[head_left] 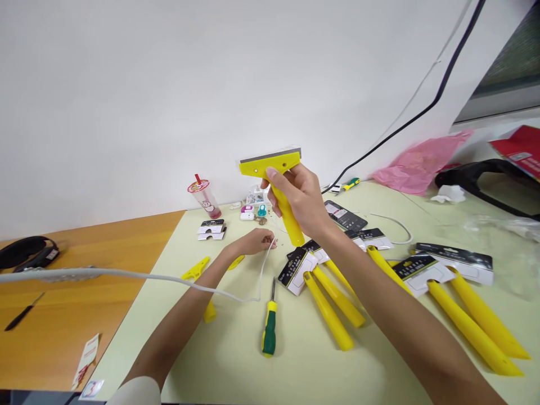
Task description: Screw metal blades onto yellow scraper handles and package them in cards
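Note:
A yellow scraper (287, 216) with a wide metal blade along its head is raised in my right hand (304, 197), my thumb pressed on its neck. Two small holes show in the scraper's head. Down on the table, my left hand (254, 241) has its fingers curled together beside a few tiny bits that look like screws; what it pinches, if anything, is too small to make out. Yellow scraper pieces (196, 270) lie partly behind my left forearm. Between my arms rests a screwdriver (270, 329) with a green and yellow handle, its tip pointing away from me.
Several yellow handles (331, 312) with black-and-white cards lie to the right. A white cable (177, 279) crosses over my left forearm. Toward the wall stand a lidded cup (206, 199), folded cards (211, 228) and a phone (346, 215). A pink bag (422, 163) lies at the back right.

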The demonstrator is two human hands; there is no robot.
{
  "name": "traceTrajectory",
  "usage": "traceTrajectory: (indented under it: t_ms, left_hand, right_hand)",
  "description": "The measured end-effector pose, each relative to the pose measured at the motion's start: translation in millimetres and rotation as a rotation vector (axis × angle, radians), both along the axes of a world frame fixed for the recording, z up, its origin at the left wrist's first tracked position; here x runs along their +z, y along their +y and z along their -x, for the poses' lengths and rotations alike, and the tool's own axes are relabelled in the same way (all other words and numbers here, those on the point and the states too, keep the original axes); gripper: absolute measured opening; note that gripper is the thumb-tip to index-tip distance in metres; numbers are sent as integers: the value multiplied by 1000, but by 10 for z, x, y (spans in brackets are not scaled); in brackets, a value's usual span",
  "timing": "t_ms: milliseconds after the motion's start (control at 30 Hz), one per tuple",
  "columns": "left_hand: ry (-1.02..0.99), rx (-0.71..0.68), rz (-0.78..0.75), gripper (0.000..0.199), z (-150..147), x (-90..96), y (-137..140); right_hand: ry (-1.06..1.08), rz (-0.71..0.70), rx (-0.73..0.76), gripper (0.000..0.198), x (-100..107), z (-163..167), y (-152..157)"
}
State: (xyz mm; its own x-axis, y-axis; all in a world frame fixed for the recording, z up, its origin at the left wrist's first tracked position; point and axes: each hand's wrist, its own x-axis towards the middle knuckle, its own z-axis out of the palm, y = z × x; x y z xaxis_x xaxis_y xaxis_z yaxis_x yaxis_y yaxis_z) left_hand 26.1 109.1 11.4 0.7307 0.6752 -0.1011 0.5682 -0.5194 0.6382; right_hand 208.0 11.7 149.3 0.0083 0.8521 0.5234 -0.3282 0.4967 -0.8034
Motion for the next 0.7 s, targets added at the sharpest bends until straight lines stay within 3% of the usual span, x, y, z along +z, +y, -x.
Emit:
traceTrajectory:
  t_ms: [233, 700]
  left_hand:
    - [48, -1, 12, 14, 152, -2, -31]
    - [50, 37, 76, 17, 410, -47, 15]
  right_hand:
    - [15, 19, 17, 39, -93, 61, 69]
    - [-111, 68, 26, 40, -320, 188, 162]
